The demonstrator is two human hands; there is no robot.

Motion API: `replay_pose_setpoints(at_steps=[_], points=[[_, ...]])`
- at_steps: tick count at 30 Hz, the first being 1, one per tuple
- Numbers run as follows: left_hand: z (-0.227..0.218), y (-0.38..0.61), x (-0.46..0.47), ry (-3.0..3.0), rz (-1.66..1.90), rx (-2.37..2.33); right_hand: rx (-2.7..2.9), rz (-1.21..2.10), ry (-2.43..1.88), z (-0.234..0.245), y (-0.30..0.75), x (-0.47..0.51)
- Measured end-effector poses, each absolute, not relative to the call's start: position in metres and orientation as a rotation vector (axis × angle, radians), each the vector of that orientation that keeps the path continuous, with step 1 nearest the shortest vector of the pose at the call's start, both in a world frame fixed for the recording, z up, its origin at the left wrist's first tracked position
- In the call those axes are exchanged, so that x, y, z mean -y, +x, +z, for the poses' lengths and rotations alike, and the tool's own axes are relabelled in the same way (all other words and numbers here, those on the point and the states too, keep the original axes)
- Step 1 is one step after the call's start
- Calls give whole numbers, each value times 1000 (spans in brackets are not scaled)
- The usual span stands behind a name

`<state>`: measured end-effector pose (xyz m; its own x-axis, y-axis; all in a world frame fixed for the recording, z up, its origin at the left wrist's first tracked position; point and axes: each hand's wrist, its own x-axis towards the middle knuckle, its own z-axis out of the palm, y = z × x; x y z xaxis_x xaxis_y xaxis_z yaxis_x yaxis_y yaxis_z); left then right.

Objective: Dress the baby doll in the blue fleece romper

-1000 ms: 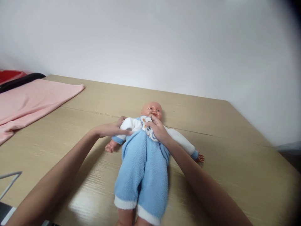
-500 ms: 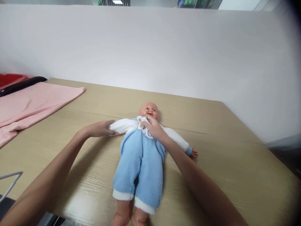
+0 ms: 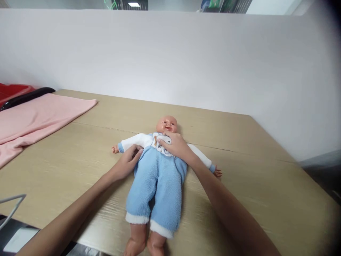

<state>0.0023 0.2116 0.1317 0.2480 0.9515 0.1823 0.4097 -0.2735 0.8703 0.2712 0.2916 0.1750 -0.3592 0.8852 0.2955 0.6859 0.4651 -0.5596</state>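
A baby doll (image 3: 156,181) lies on its back on the table, head toward the wall and bare feet toward me. It wears a fuzzy light-blue outfit with white sleeves, white leg cuffs and a cartoon face on the chest. My left hand (image 3: 128,161) is at the outfit's side, just below the doll's arm on the left, with thumb and fingers closed at the cloth. Across the upper chest lies my right hand (image 3: 178,145), its thumb and fingers holding the front below the chin. The doll's arms stretch out to both sides.
The wooden table (image 3: 253,185) meets a white partition (image 3: 170,60) at the back. At the left lie a pink cloth (image 3: 45,117), a black curved edge (image 3: 29,96) and a red container (image 3: 13,91). A white cable (image 3: 14,209) shows at the lower left.
My left hand has let go of the doll's sleeve end and moved right and toward me to its side, uncovering the doll's hand. My right hand remains on the chest.
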Motion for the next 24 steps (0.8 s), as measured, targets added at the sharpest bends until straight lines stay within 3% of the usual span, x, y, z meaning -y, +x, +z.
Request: replay_pose_setpoints(at_steps=[8, 14, 19, 24], points=[[103, 3, -234, 1519, 1190, -1248, 2101, 595, -1249, 168, 275, -297], [104, 14, -232, 2148, 970, -1510, 2089, 606, -1237, 168, 279, -297], [108, 2, -224, 2582, 700, -1809, 2134, 439, -1278, 173, 298, -284], [135, 2, -221, 2461, 1057, -1782, 2169, 94, -1273, 157, 361, -245]])
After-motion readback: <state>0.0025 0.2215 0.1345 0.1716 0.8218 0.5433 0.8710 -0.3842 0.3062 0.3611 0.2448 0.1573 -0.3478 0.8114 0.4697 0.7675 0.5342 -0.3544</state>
